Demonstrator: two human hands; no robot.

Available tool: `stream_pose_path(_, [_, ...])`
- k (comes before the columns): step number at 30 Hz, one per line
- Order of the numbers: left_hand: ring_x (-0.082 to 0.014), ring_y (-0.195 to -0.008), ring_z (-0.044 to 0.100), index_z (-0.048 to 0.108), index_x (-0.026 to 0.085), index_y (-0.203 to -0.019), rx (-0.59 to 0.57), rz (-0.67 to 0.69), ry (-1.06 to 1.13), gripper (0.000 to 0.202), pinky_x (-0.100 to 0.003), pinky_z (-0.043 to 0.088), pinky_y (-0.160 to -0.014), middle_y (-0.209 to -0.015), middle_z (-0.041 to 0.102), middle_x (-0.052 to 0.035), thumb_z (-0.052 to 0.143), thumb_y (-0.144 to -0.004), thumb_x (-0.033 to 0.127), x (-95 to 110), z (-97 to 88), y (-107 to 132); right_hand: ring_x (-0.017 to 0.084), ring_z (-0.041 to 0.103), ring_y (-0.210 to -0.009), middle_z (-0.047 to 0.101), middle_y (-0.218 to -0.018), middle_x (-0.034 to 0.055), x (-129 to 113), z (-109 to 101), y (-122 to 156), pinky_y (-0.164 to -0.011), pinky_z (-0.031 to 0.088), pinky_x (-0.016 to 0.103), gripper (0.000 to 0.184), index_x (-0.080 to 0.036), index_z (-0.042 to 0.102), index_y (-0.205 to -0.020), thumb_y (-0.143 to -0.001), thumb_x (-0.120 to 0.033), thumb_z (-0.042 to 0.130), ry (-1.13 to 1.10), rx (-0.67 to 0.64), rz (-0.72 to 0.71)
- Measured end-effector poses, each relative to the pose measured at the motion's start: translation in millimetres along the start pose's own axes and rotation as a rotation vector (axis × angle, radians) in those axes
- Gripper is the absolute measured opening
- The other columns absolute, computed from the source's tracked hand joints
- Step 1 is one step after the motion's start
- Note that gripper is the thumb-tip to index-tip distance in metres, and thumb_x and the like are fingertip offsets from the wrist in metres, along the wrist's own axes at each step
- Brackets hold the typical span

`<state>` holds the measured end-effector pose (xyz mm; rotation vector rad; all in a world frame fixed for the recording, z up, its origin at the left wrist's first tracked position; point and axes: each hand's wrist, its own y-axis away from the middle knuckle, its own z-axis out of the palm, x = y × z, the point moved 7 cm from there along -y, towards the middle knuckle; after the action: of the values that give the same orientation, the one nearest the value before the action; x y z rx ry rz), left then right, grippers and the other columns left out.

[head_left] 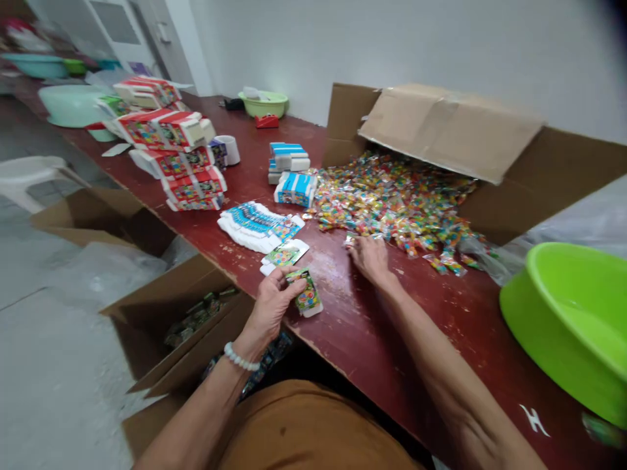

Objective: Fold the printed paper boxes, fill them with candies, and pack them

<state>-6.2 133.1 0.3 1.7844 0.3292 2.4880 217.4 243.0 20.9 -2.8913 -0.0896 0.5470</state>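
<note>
My left hand, with a beaded bracelet on its wrist, is closed around a small green printed carton, held tilted over the table's front edge. My right hand reaches to the near edge of a heap of small wrapped candy packets. Its fingers are curled down on a clear candy packet, partly hidden by them. Beside my left hand another green carton lies on the table. Behind it, flat blue-and-white cartons are fanned out in an overlapping row.
An open cardboard box lies tipped behind the candy. Banded blue cartons and stacked red cartons stand on the red table. A green basin is at right. Below the front edge, a cardboard box holds small packages.
</note>
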Motion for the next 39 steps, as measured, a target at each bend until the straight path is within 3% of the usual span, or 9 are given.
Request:
stream_pose_path(5, [-0.0173,-0.079,0.061,0.059,0.019,-0.113,-0.108,0.193,-0.587,0.051,-0.030,0.049,-0.075,-0.089,0.065,-0.0002,0.075,-0.064,0.018,13,-26.5,4,0.033,0.062,-0.099,0.070,-0.102,0.0162,27,18,3,-0.091,0.044,0.049,0.030,-0.015,0.066,-0.107,-0.085,-0.034,0.058,-0.034,-0.052,-0.017])
stream_pose_path(9, [-0.0230,-0.095,0.062,0.069,0.020,-0.101,-0.314,0.147,-0.891,0.028,-0.036,0.046,-0.088,-0.098,0.069,-0.0048,0.069,-0.073,0.024,12,-30.5,22,0.024,0.063,-0.077,0.070,-0.090,0.0103,17,14,32,-0.070,0.048,0.036,0.038,-0.017,0.069,-0.096,-0.077,-0.049,0.066,-0.513,-0.107,0.077])
stream_pose_path(14, [-0.0183,-0.072,0.065,0.057,0.019,-0.093,-0.345,-0.175,-0.342,0.029,-0.029,0.050,-0.064,-0.085,0.066,-0.0022,0.070,-0.074,0.037,-7,-26.1,37,0.015,0.058,-0.062,0.069,-0.077,0.0042,-50,11,89,-0.059,0.047,0.028,0.034,-0.018,0.070,-0.086,-0.075,-0.050,0.072,-1.011,-0.384,0.034])
stream_pose_path(18, [-0.0190,-0.061,0.070,0.043,0.022,-0.095,-0.451,-0.360,-0.028,0.045,-0.024,0.051,-0.051,-0.078,0.066,0.0010,0.077,-0.069,0.033,-24,-14.6,48,0.019,0.063,-0.075,0.071,-0.086,0.0055,-74,1,107,-0.070,0.050,0.032,0.022,-0.020,0.070,-0.091,-0.083,-0.039,0.066,-0.856,-0.294,-0.175])
stream_pose_path(26, [-0.0140,-0.071,0.061,0.058,0.018,-0.096,-0.525,-0.242,-0.141,0.042,-0.022,0.050,-0.057,-0.089,0.063,-0.0024,0.069,-0.056,0.010,-18,1.3,52,0.017,0.060,-0.069,0.064,-0.078,0.0040,-102,-35,108,-0.063,0.046,0.029,0.012,-0.022,0.063,-0.085,-0.090,-0.020,0.053,-0.440,-0.159,-0.609])
stream_pose_path(29, [-0.0142,-0.072,0.060,0.058,0.019,-0.097,-0.550,-0.250,-0.092,0.043,-0.023,0.049,-0.058,-0.090,0.061,-0.0019,0.067,-0.056,0.011,-16,8.8,53,0.018,0.060,-0.070,0.064,-0.078,0.0046,-108,-42,111,-0.063,0.046,0.029,0.013,-0.022,0.062,-0.084,-0.091,-0.020,0.051,-0.399,-0.143,-0.638])
stream_pose_path(33, [-0.0130,-0.066,0.057,0.057,0.020,-0.097,-0.524,-0.276,-0.045,0.046,-0.021,0.045,-0.054,-0.082,0.062,0.0002,0.060,-0.053,0.008,-19,15.8,52,0.016,0.061,-0.066,0.065,-0.076,0.0019,-115,-32,120,-0.060,0.046,0.028,0.011,-0.023,0.061,-0.088,-0.094,-0.025,0.052,-0.512,-0.320,-0.647])
stream_pose_path(36, [-0.0127,-0.060,0.054,0.059,0.018,-0.100,-0.475,-0.261,-0.019,0.044,-0.023,0.045,-0.051,-0.077,0.061,0.0001,0.061,-0.056,0.013,-19,18.1,51,0.017,0.063,-0.067,0.066,-0.080,0.0017,-105,-28,114,-0.059,0.048,0.028,0.023,-0.023,0.058,-0.111,-0.089,-0.030,0.062,-0.689,-0.291,-0.477])
stream_pose_path(39, [-0.0146,-0.060,0.056,0.063,0.017,-0.101,-0.392,-0.282,0.100,0.036,-0.024,0.046,-0.049,-0.076,0.063,-0.0028,0.067,-0.068,0.030,-19,15.2,48,0.019,0.065,-0.070,0.068,-0.085,0.0039,-90,-26,108,-0.062,0.051,0.031,0.033,-0.022,0.058,-0.112,-0.084,-0.037,0.069,-0.851,-0.171,-0.276])
